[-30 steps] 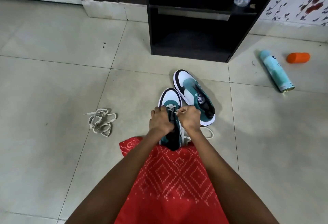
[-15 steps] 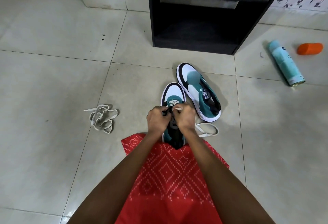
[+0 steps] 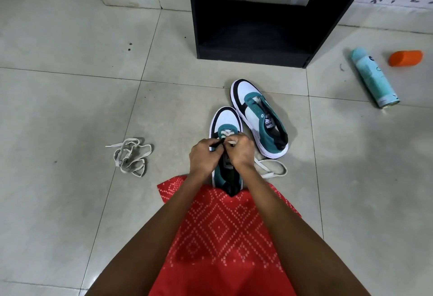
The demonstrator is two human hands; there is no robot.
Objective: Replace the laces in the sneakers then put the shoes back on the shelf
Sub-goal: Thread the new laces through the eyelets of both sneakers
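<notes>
I see both hands curled over the near sneaker, which stands on the floor tiles just ahead of the red garment. The left hand and right hand each pinch the lace at the lower eyelets, and its slack loops out to the right. The far sneaker lies unlaced just beside it, before the black shelf. A loose lace is bunched well to the left. A spray can and an orange cap lie far right.
</notes>
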